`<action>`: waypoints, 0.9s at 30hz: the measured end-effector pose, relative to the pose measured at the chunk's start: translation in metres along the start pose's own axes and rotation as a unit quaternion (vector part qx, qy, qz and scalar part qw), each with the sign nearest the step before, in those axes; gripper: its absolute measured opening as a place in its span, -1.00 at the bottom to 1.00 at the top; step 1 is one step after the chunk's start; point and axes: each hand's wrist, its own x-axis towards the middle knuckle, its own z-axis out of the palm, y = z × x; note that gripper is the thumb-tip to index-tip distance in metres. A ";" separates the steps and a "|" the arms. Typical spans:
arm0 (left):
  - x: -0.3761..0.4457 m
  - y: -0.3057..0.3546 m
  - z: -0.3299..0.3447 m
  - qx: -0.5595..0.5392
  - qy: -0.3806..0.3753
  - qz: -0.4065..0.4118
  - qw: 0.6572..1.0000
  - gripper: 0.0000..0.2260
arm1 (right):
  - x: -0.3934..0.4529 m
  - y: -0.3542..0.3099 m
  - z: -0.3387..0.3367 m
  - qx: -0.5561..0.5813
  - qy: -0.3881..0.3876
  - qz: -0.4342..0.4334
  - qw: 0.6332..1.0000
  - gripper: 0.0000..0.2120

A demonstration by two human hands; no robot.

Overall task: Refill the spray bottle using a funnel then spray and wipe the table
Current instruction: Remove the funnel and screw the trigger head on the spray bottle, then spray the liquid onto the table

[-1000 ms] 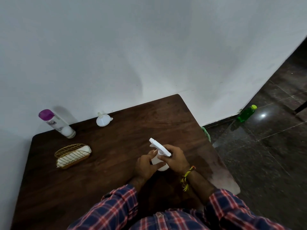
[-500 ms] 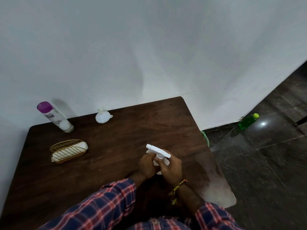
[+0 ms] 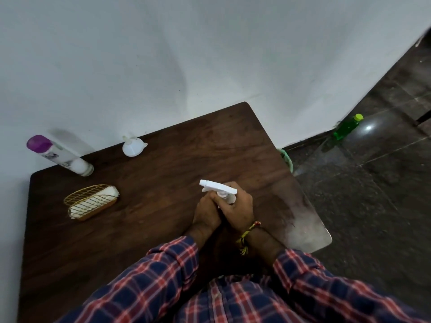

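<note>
**Both hands on the spray bottle, funnel waiting by the wall**

Taking the spray bottle (image 3: 219, 192) as the landmark and reading from the left: far to its left and back against the wall stands a white can with a purple cap (image 3: 59, 155). Nearer, still well left of the bottle, a gold wire basket (image 3: 91, 202) holds a folded white cloth (image 3: 93, 201), likely meant for the wiping step. Behind and left of the bottle, close to the wall, the white funnel (image 3: 133, 146) rests on the table (image 3: 163, 178), well apart from everything else and not yet fitted.

At the bottle itself, the left hand (image 3: 206, 216) is wrapped around the body, probably to steady it, while the right hand (image 3: 238, 209) is clamped around the neck just under the white trigger head. That split suits unscrewing the head so the funnel can go in; whether the head is loose, I cannot tell. The bottle's base is hidden by the hands.

Right of the bottle the table is pale and worn toward its corner. Beyond the edge, on the dark floor, a green bottle (image 3: 346, 129) stands by the wall, possibly the refill liquid. Nothing blocks the reach to the funnel.
</note>
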 end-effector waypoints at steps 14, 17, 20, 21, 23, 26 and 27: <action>-0.022 -0.014 -0.017 -0.058 -0.064 0.017 0.996 -0.45 | 0.022 -0.002 0.015 0.126 -0.131 -0.089 0.979 -0.65; -0.032 -0.033 -0.029 -0.031 -0.078 0.012 0.996 -0.54 | 0.016 -0.002 0.016 0.123 -0.091 -0.080 0.985 -0.71; -0.045 -0.056 -0.042 -0.012 -0.078 -0.020 0.997 -0.66 | 0.014 -0.011 0.018 0.102 -0.071 -0.105 0.987 -0.79; -0.049 -0.067 -0.045 -0.007 -0.070 -0.037 0.997 -0.65 | 0.013 -0.016 0.018 0.099 -0.077 -0.102 0.987 -0.81; -0.060 -0.091 -0.049 -0.010 -0.052 -0.072 0.996 -0.63 | 0.010 -0.026 0.019 0.085 -0.102 -0.094 0.987 -0.87; -0.080 -0.129 -0.050 -0.008 -0.024 -0.128 0.992 -0.62 | -0.001 -0.036 0.026 0.058 -0.163 -0.087 0.981 -0.93; -0.088 -0.140 -0.050 -0.006 -0.012 -0.149 0.989 -0.60 | -0.005 -0.039 0.029 0.050 -0.180 -0.080 0.979 -0.95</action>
